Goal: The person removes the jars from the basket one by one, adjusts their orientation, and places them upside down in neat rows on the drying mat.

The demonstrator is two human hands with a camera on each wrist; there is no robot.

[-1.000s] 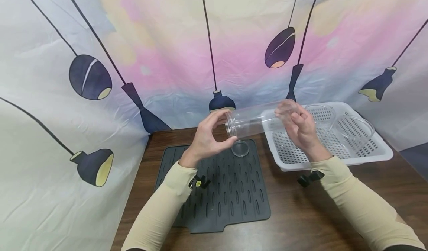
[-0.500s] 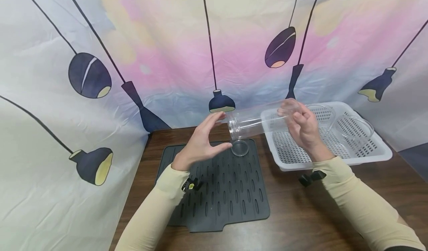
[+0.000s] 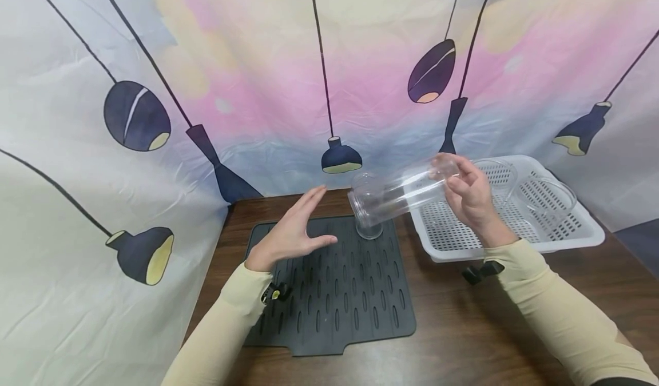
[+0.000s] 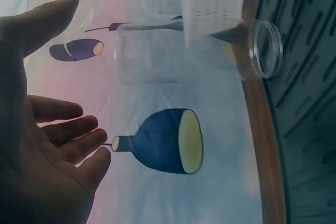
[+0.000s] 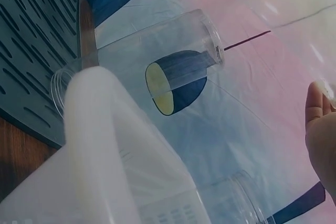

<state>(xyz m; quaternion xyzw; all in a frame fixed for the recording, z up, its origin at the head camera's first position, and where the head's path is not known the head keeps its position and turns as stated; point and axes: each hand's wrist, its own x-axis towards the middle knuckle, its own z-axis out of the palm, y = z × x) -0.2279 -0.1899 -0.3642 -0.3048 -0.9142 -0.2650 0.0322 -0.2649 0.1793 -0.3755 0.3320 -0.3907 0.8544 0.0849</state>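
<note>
My right hand (image 3: pixel 471 197) grips the far end of a clear plastic jar (image 3: pixel 399 194), which lies tilted with its threaded mouth toward the left. Behind that mouth a second clear jar (image 3: pixel 372 233) stands upside down on the dark grey drying mat (image 3: pixel 334 294); its threaded rim is down on the mat in the left wrist view. To the left of both, my left hand (image 3: pixel 290 231) hovers over the mat, fingers extended and thumb apart, holding nothing. The held jar's mouth (image 4: pixel 63 6) overlaps my left thumb in the left wrist view.
A white perforated basket (image 3: pixel 432 243) stands right of the mat with several clear jars (image 3: pixel 548 203) inside. Its rim (image 5: pixel 94 129) looms large in the right wrist view. The brown wooden table (image 3: pixel 443 329) backs onto a hanging cloth (image 3: pixel 247 111) printed with lamps.
My left hand has let go of the jar's mouth and moved left and down. The right hand still holds the jar, whose mouth end has dipped lower.
</note>
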